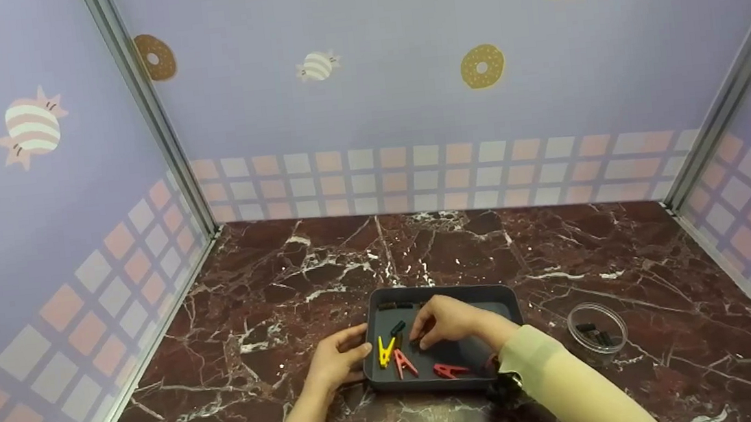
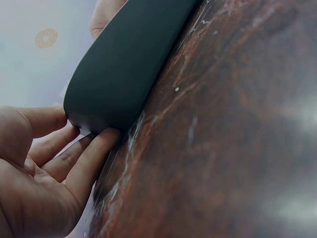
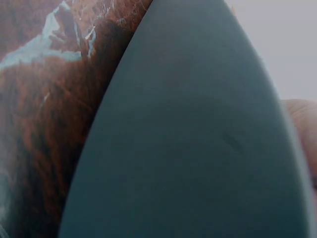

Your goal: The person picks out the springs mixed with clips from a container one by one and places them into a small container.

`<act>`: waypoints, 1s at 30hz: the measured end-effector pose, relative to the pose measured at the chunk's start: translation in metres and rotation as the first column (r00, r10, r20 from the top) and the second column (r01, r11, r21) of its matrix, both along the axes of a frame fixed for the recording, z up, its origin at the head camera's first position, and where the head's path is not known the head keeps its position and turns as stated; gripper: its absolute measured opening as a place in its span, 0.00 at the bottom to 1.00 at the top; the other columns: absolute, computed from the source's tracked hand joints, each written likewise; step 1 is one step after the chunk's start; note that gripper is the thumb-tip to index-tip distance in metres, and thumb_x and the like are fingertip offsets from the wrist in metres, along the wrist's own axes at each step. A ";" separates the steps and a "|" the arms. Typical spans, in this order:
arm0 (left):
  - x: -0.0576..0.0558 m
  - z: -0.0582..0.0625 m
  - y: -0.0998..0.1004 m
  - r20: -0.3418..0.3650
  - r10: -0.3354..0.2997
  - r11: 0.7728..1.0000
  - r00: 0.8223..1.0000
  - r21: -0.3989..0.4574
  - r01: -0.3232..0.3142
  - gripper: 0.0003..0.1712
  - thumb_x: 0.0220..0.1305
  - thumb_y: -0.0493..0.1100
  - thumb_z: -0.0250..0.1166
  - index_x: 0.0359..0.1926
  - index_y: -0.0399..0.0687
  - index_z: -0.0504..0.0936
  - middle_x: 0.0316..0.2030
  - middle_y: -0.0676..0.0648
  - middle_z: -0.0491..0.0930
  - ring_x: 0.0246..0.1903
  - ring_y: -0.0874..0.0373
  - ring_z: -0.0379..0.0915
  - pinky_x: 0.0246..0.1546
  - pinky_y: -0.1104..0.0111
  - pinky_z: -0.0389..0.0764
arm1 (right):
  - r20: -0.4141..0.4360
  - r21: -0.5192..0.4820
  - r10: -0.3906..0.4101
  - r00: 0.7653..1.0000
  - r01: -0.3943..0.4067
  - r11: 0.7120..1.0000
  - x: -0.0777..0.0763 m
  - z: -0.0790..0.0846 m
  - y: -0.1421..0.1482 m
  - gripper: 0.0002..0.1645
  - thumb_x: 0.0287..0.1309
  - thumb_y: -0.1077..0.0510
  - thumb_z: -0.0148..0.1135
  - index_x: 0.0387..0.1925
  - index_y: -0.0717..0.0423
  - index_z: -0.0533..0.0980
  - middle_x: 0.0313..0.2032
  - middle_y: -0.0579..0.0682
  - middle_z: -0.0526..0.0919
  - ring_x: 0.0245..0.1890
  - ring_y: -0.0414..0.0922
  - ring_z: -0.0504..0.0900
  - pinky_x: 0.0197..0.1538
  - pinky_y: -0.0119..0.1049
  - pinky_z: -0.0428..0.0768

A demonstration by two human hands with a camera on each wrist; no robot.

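A dark grey tray [image 1: 461,383] stands on the marble table. My left hand [image 1: 336,361] is at its left side, with fairly straight fingers [image 2: 89,161] touching the outer wall near a corner. Over the tray's middle, my right hand [image 1: 451,321] reaches down with bent fingers; I cannot tell whether they pinch anything. Left of those fingertips lie a small dark green piece [image 1: 398,328], a yellow clip [image 1: 387,352] and a red clip [image 1: 404,363]. Another red clip [image 1: 449,370] rests near the front wall. In the right wrist view the tray wall [image 3: 188,148] hides most of the hand.
To the right of the tray, a clear round container [image 1: 597,327] holds several small dark pieces. A dark brown strip [image 1: 395,305] lies along the tray's back wall. Patterned panels [image 1: 407,111] enclose the table at the back and both sides.
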State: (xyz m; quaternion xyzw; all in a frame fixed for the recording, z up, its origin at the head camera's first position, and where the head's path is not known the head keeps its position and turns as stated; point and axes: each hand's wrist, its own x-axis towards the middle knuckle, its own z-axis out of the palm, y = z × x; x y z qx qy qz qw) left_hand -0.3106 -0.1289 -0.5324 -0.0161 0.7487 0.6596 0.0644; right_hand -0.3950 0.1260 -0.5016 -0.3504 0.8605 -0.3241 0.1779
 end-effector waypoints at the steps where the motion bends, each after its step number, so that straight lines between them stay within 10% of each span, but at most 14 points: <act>1: 0.000 0.000 0.000 -0.001 -0.001 1.000 1.000 0.000 0.001 0.29 0.70 0.35 0.66 0.70 0.33 0.73 0.65 0.25 0.74 0.47 0.41 0.87 0.38 0.55 0.92 | -0.002 -0.001 -0.001 1.000 0.001 1.000 0.000 0.001 0.001 0.08 0.55 0.64 0.76 0.38 0.56 0.90 0.37 0.53 0.92 0.36 0.37 0.87 0.40 0.26 0.85; 30: 0.002 0.003 0.000 0.000 0.002 1.000 1.000 -0.012 -0.002 0.28 0.71 0.35 0.65 0.70 0.35 0.74 0.65 0.26 0.74 0.52 0.39 0.85 0.39 0.55 0.92 | 0.002 -0.105 -0.089 0.996 0.089 0.991 0.016 0.021 0.049 0.09 0.58 0.61 0.75 0.41 0.54 0.90 0.41 0.52 0.92 0.40 0.38 0.88 0.41 0.26 0.85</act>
